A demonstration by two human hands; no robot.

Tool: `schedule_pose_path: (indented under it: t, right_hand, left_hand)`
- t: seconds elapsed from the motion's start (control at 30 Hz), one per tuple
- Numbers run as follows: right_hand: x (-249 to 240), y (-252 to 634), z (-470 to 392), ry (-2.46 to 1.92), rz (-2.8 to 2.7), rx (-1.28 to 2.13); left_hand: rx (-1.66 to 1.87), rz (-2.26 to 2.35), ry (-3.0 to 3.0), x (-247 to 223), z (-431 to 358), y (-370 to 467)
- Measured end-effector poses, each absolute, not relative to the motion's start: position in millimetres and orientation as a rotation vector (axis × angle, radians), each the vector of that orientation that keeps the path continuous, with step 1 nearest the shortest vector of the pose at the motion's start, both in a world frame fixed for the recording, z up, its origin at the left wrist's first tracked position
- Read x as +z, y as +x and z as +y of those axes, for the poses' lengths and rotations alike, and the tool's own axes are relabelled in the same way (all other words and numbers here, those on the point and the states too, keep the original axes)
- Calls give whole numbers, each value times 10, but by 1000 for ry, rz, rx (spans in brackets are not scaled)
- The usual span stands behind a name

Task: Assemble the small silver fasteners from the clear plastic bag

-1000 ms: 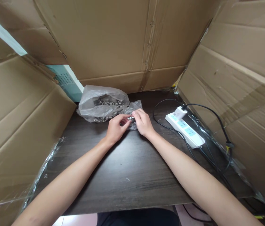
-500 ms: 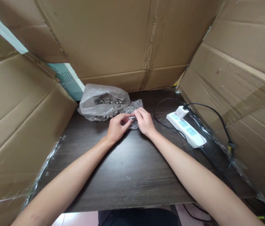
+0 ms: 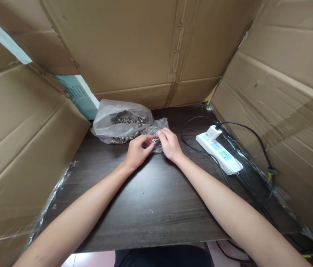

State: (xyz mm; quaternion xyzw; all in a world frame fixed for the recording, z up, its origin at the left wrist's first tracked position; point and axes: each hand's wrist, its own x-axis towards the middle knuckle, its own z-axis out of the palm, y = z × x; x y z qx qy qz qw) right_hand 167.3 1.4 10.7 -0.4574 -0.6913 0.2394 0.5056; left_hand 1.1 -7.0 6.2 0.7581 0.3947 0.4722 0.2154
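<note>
Nearest you, dark clothing (image 3: 162, 256) shows below the front edge of the dark wood-grain table (image 3: 134, 211), and both your forearms reach in over its top. To your right lies a white power strip (image 3: 219, 154), with a white adapter (image 3: 213, 132) plugged into its far end. At the middle, your left hand (image 3: 137, 151) pinches a small metal piece (image 3: 154, 140) between thumb and fingertips. Your right hand (image 3: 170, 144) meets it from the other side, fingers close together — its thumb and exact grip I cannot tell. The piece sits between your hands, above a small clear bag (image 3: 160, 123). Just beyond to the left stands a larger open bag (image 3: 109, 128) of metal parts — behind it, a cardboard panel (image 3: 128, 48).
</note>
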Motion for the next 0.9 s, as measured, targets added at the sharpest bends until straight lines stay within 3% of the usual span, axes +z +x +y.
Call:
schedule_pose_path:
  t: [0.9]
  right_hand:
    - [84, 1660, 24, -1137, -1640, 603]
  left_hand:
    - [1287, 1085, 2110, 36, -59, 2]
